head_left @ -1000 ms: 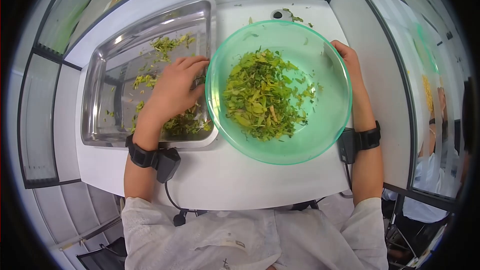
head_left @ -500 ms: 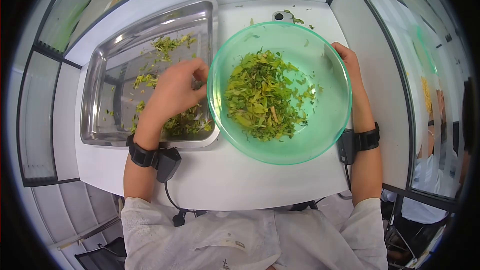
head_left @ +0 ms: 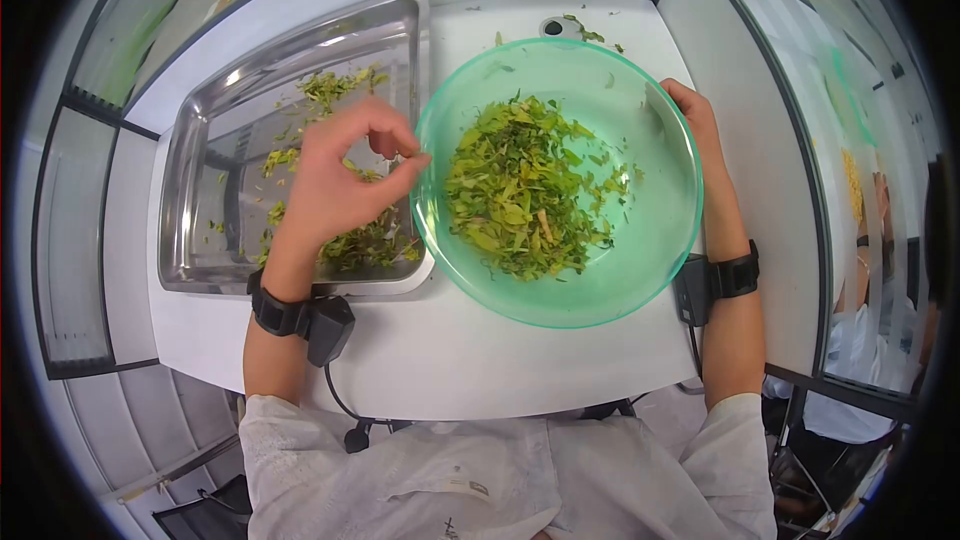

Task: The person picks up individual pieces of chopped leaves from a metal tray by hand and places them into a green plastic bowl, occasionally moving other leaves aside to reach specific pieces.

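A translucent green bowl (head_left: 640,240) holds a heap of chopped green leaves (head_left: 515,190), piled toward its left side. My right hand (head_left: 697,120) grips the bowl's right rim, its fingers partly hidden behind the wall. At the left rim is my left hand (head_left: 350,175), thumb and forefinger drawn together in a pinch, the thumb tip overlapping the rim. Whatever lies between those fingertips is too small to make out. Beneath the left hand, the steel tray (head_left: 195,190) carries scattered leaf bits (head_left: 335,88), with more partly covered by my wrist.
White panels (head_left: 745,140) wall in the white table (head_left: 450,370) at the back and sides. Leaf scraps lie near a round table hole (head_left: 553,28) behind the bowl. Each wrist wears a black strapped device (head_left: 330,328) with a cable. Beyond the right panel another person is partly visible.
My left hand has risen slightly, from beside the bowl's wall to its rim, and the thumb and forefinger have come together. My right hand stays on the bowl.
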Available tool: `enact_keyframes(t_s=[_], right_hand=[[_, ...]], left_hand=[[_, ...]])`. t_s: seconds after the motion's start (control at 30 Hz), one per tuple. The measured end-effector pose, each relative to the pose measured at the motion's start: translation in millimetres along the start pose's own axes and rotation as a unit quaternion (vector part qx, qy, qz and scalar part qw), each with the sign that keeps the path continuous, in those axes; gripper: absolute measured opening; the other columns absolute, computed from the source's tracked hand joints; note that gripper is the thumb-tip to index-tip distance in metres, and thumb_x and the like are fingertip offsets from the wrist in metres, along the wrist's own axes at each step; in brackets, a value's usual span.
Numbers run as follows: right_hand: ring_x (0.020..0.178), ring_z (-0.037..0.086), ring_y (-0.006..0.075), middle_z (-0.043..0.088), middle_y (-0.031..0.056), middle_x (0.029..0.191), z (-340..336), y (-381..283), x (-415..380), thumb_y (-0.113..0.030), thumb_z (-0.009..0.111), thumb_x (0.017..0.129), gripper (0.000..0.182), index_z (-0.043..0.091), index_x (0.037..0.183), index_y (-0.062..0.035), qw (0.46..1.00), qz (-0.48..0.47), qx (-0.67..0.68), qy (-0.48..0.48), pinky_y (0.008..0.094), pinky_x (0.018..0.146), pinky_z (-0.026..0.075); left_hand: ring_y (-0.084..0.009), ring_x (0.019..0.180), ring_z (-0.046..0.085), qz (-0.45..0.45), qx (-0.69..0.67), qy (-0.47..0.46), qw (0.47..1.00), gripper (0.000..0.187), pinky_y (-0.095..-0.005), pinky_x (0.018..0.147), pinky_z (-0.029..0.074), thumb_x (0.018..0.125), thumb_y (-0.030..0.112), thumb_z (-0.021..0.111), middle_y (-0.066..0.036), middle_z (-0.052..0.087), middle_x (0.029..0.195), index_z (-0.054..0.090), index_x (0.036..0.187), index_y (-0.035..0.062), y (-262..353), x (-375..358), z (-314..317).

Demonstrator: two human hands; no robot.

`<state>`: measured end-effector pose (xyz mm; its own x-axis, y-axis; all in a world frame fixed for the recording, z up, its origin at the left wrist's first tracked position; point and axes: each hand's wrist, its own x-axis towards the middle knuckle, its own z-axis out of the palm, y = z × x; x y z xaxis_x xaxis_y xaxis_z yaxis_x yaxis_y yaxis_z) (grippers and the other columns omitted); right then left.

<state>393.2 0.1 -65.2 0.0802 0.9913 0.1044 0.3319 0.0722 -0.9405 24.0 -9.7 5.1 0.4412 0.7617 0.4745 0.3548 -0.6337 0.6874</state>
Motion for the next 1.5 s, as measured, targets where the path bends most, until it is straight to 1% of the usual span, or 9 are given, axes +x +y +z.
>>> enact_keyframes(t_s=[0.23,0.37,0.7,0.8,0.93,1.0,1.03,1.17,1.5], right_hand=[[0.065,0.046,0.0031,0.055,-0.0038,0.071,-1,3,1,-0.022,0.059,0.095,0.024,0.061,0.084,-0.0002,1.0,0.003,0.013,0.0,0.0208,0.058,0.039],[0.066,0.046,0.0032,0.056,-0.0035,0.072,0,1,1,-0.021,0.059,0.095,0.024,0.062,0.085,-0.0001,1.0,-0.002,0.009,-0.001,0.0206,0.059,0.039],[0.066,0.045,0.003,0.055,-0.004,0.072,0,2,1,-0.021,0.059,0.095,0.023,0.061,0.084,-0.0007,1.0,-0.001,0.001,0.001,0.0202,0.058,0.038],[0.066,0.045,0.003,0.055,-0.0041,0.071,0,2,1,-0.021,0.059,0.095,0.023,0.061,0.084,-0.0009,1.0,0.001,0.009,0.001,0.0202,0.058,0.038],[0.065,0.045,0.0029,0.054,-0.0041,0.071,-1,2,1,-0.021,0.059,0.095,0.023,0.061,0.084,-0.0009,1.0,0.005,0.008,-0.002,0.0201,0.058,0.038],[0.065,0.045,0.0028,0.054,-0.0042,0.071,0,1,1,-0.021,0.059,0.095,0.023,0.061,0.084,-0.001,1.0,0.004,0.006,-0.005,0.0201,0.058,0.038],[0.065,0.045,0.0028,0.054,-0.0042,0.071,1,0,0,-0.02,0.059,0.095,0.023,0.061,0.084,-0.001,1.0,0.002,0.006,0.0,0.0201,0.058,0.038],[0.066,0.045,0.003,0.054,-0.004,0.071,0,0,0,-0.021,0.059,0.095,0.023,0.061,0.084,-0.001,1.0,0.0,0.01,-0.004,0.0201,0.058,0.038],[0.067,0.046,0.003,0.055,-0.0039,0.073,-1,3,0,-0.021,0.059,0.095,0.022,0.062,0.085,-0.001,1.0,-0.003,0.02,-0.007,0.02,0.059,0.039]], left_hand=[[-0.0187,0.09,0.058,0.026,-0.002,-0.096,0.995,0.025,-0.0312,0.082,0.048,0.074,-0.011,0.063,-0.005,0.071,0.093,0.067,0.091,0.0059,4,2,-4],[-0.0205,0.092,0.058,0.007,-0.034,-0.109,0.993,0.026,-0.0334,0.084,0.047,0.075,-0.012,0.06,-0.006,0.07,0.092,0.067,0.091,0.0064,5,1,-4],[-0.0171,0.082,0.057,0.035,-0.018,-0.096,0.995,0.017,-0.0301,0.074,0.046,0.066,0.004,0.082,0.0,0.063,0.077,0.07,0.077,0.0087,5,2,-6],[-0.0179,0.083,0.06,-0.015,-0.075,-0.099,0.992,0.02,-0.0286,0.077,0.048,0.077,0.002,0.071,-0.004,0.068,0.088,0.07,0.096,0.0096,3,-1,-6],[-0.0217,0.097,0.059,-0.009,-0.052,-0.115,0.992,0.026,-0.0325,0.087,0.047,0.078,0.003,0.067,-0.007,0.067,0.107,0.068,0.103,0.0105,5,2,-7],[-0.0283,0.118,0.049,0.064,0.038,-0.147,0.986,0.032,-0.0426,0.1,0.038,0.072,0.004,0.067,-0.011,0.059,0.127,0.067,0.103,0.0082,12,4,-8],[-0.0318,0.133,0.033,0.023,0.039,-0.201,0.979,0.044,-0.047,0.107,0.029,0.07,0.017,0.066,-0.012,0.039,0.146,0.063,0.114,0.0115,8,2,-9],[-0.0348,0.141,0.02,-0.024,0.052,-0.21,0.976,0.065,-0.0504,0.113,0.019,0.07,0.032,0.055,-0.015,0.022,0.154,0.051,0.131,0.0125,2,-2,-7],[-0.032,0.132,0.031,-0.098,-0.013,-0.201,0.975,0.068,-0.0458,0.11,0.025,0.06,0.025,0.052,-0.014,0.03,0.145,0.051,0.126,0.0084,8,0,-7]])
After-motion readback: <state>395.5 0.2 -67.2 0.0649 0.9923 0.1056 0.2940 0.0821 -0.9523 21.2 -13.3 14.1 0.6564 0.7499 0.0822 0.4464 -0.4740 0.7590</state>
